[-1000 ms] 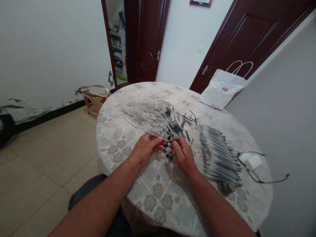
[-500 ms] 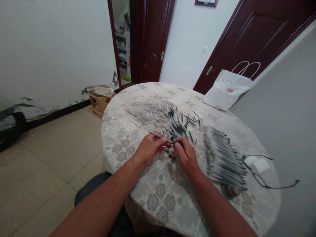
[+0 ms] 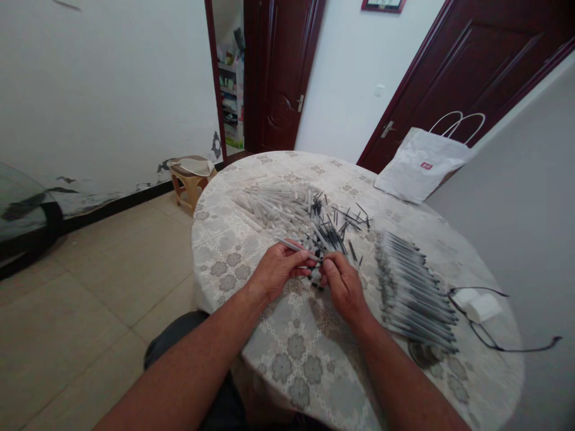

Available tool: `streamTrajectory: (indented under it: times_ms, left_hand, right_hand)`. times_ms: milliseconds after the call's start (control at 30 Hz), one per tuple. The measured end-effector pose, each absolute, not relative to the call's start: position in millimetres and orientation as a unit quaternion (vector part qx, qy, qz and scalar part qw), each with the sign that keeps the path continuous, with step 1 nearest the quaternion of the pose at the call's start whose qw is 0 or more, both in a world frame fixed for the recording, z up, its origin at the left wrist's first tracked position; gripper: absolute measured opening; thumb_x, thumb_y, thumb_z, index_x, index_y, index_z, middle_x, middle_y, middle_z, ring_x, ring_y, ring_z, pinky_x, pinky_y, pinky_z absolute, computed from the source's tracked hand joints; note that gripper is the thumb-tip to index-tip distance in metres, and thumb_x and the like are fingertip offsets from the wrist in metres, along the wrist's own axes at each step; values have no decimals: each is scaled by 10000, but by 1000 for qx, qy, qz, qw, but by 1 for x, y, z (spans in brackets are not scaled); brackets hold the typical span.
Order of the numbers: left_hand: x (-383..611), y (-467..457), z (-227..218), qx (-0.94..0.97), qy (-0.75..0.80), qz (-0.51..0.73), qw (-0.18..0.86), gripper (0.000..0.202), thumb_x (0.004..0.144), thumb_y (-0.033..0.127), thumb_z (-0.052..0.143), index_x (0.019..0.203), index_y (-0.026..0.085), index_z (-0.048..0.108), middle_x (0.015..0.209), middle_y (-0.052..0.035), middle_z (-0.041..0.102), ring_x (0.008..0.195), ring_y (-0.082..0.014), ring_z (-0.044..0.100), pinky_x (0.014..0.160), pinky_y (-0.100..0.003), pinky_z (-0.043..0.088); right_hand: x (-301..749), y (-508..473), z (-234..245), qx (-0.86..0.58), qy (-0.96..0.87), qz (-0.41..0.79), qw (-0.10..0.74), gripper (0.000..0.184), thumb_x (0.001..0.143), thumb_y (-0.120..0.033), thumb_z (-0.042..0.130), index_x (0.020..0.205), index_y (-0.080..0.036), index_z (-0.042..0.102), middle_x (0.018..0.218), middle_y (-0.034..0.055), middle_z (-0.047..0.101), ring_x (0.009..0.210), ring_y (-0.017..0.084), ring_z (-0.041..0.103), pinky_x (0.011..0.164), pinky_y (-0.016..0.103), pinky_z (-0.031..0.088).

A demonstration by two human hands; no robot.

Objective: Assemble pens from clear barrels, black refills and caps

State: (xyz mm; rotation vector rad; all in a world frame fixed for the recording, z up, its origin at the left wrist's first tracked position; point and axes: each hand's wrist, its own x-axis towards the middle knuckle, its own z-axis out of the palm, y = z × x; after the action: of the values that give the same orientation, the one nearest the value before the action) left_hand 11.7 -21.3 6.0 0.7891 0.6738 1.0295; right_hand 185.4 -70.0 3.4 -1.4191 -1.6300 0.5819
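My left hand (image 3: 279, 268) is closed around a slim translucent pen (image 3: 290, 244), whose pointed tip sticks out to the upper left. The thumb and fingers of my right hand (image 3: 342, 286) pinch at the pen's dark other end; any small part between them is hidden. Just beyond both hands lie a heap of whitish pen barrels (image 3: 272, 208) and a bunch of black refills (image 3: 331, 234). Small black and white pieces (image 3: 317, 280) lie under and between my fingers. To the right of my right hand, a stack of pens with dark ends (image 3: 417, 293) is laid side by side.
A round table with a flowered cloth (image 3: 224, 263) carries everything. Black-framed glasses (image 3: 487, 338) rest at its right by a white roll-like object (image 3: 483, 304). At the back right stands a white paper bag (image 3: 417, 167). A stool (image 3: 192, 179) is left of the table.
The whole view has shifted slightly, so everything appears a little further right. Both hands keep their hold on the pen, with only slight movement at its dark end.
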Motion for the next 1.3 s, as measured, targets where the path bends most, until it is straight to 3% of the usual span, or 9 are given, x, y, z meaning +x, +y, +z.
streamTrajectory:
  times_ms: [100,300,500,733,1067,1133,1300]
  left_hand:
    - [11,-20,5,366,303,465,747,274,773,228,830,920,135,619,925,-116,770,803,-200,755,674,-289,627]
    - [10,-21,9,377,302,453,749,307,746,254,858,908,132,628,912,-109,763,811,-210,753,685,-305,628]
    - [10,-21,9,387,303,461,739,287,766,258,840,921,137,631,923,-102,760,819,-206,749,707,-316,624]
    - [-5,-14,15,433,319,416,734,304,836,380,784,940,107,700,967,-144,765,871,-228,749,711,-313,613]
    - [-22,-5,25,443,348,466,682,269,794,326,811,941,130,698,941,-86,732,824,-184,715,689,-304,608]
    - [-20,-5,23,443,351,465,681,276,788,329,813,945,133,700,920,-81,729,824,-189,715,689,-312,608]
    - [-20,-6,22,503,373,444,642,255,795,353,783,945,158,716,854,-59,721,777,-187,704,649,-291,580]
  right_hand:
    - [186,-71,5,-565,-669,212,434,223,1017,-411,477,943,-221,568,704,-29,579,659,161,554,654,281,405]
    - [184,-71,3,-565,-663,225,436,324,1056,-410,383,819,-232,513,665,-33,557,618,150,525,637,279,393]
    - [184,-71,3,-555,-674,226,432,246,1040,-408,435,909,-227,538,699,-34,572,656,152,538,661,274,401]
    - [182,-73,6,-578,-662,211,429,402,1072,-440,352,760,-233,500,650,-27,563,612,143,528,629,267,385]
    - [186,-71,5,-587,-639,231,440,478,1069,-490,343,709,-231,522,571,-25,548,535,143,524,575,267,392]
    - [187,-70,5,-585,-630,242,449,455,1065,-488,345,753,-228,551,594,-21,570,548,148,544,578,267,412]
    - [189,-69,8,-563,-683,199,420,266,996,-410,522,1137,-216,637,900,40,717,765,190,659,717,288,485]
